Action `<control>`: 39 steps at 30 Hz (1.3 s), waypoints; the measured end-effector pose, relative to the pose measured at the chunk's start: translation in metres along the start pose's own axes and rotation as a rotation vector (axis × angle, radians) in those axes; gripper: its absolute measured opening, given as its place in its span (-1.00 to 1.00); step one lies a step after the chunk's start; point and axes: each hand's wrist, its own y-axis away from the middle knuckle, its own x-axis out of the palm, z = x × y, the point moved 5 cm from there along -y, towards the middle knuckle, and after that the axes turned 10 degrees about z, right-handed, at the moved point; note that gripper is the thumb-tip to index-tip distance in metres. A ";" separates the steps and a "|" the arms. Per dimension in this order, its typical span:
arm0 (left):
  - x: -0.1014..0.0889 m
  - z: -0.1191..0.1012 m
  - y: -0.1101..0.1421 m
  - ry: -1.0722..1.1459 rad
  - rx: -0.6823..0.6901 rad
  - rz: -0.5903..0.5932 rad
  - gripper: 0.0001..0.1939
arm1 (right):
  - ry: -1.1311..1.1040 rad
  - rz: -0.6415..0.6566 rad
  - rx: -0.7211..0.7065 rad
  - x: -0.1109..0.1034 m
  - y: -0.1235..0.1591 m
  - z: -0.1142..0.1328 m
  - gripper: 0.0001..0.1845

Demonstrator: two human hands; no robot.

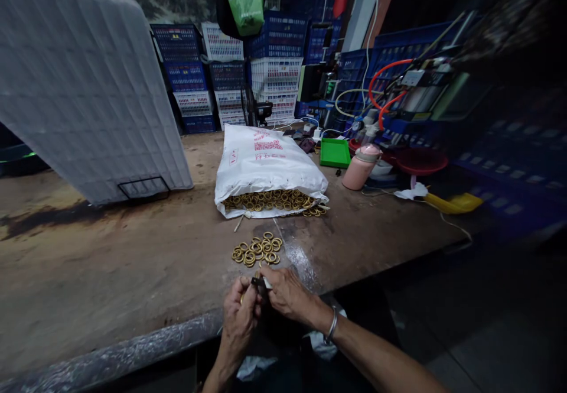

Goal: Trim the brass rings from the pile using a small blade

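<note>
Just past the table's front edge, my left hand [240, 309] is closed, with a glint of a gold-coloured ring [241, 299] between its fingers. My right hand [290, 294] meets it from the right, fingers pinched on a small dark-and-white piece [261, 283] whose kind I cannot make out. The fingertips of both hands nearly touch there and hide part of it. Right beyond them lies a loose pile of gold-coloured rings [249, 257]. Farther back, a white sack [270, 165] lies on its side, its mouth toward me and full of similar rings.
A large pale ribbed panel [88, 91] stands on the wooden table [133, 251] at left. To the right are a pink bottle [359, 168], a green tray [335, 153], a red dish [420, 161] and a machine with orange hoses [416, 88]. Stacked crates [277, 74] line the back.
</note>
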 end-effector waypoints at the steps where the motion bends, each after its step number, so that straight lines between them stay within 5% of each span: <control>1: 0.001 -0.001 0.003 -0.011 -0.006 -0.002 -0.57 | 0.019 -0.008 0.003 0.001 -0.001 -0.002 -0.67; 12: 0.010 0.003 0.013 0.301 -0.119 0.166 -0.71 | 0.053 -0.264 0.438 -0.031 -0.013 -0.086 -0.81; 26: -0.002 0.013 0.004 0.529 -0.176 0.198 -0.85 | 0.128 -0.266 0.454 -0.031 -0.030 -0.079 -0.87; 31: -0.003 0.012 -0.002 0.461 -0.144 0.182 -0.81 | -0.009 -0.332 0.337 -0.031 -0.020 -0.072 -0.85; 39: -0.009 0.004 -0.010 0.238 -0.049 0.014 -0.68 | -0.265 -0.310 -0.072 -0.016 -0.004 -0.019 -0.84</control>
